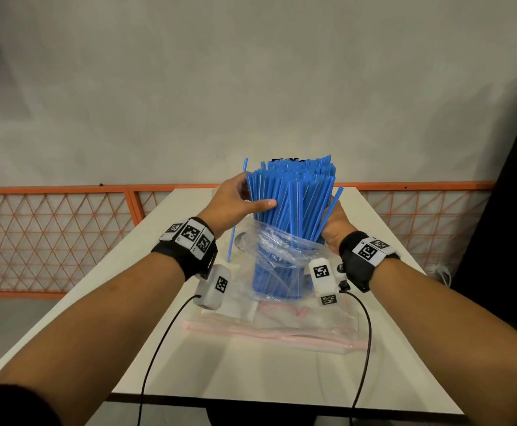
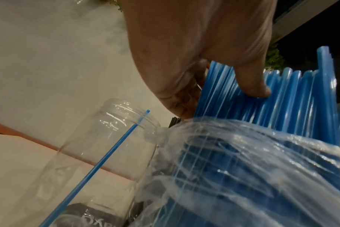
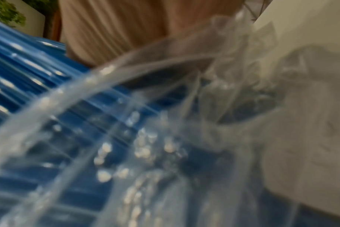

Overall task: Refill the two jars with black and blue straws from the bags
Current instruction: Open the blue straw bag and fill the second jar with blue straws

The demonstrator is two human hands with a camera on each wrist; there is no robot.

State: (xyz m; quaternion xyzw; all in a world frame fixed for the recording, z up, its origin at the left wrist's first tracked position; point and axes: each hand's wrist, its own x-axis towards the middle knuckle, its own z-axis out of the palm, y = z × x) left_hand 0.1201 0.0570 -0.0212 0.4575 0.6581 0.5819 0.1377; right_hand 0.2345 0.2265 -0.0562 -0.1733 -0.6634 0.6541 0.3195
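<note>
A thick bundle of blue straws (image 1: 294, 195) stands upright on the table, its lower half inside a clear plastic bag (image 1: 278, 256). My left hand (image 1: 251, 195) grips the bundle's left side, thumb across the front; the left wrist view shows the thumb (image 2: 252, 86) pressing the blue straws (image 2: 281, 99). My right hand (image 1: 332, 224) wraps the right side where the bag's mouth begins, its fingers hidden. Left of the bag stands a clear jar (image 2: 99, 153) with one blue straw (image 2: 107, 156) leaning in it. Black straw tips (image 1: 285, 159) peek behind the bundle. The right wrist view is blurred: palm (image 3: 116, 30), bag, straws.
A flat clear bag with a pink zip strip (image 1: 282, 330) lies on the white table (image 1: 251, 373) in front of the bundle. Two black cables hang from my wrists over the near edge. An orange mesh fence (image 1: 51, 235) runs behind the table; a dark panel (image 1: 512, 210) stands at the right.
</note>
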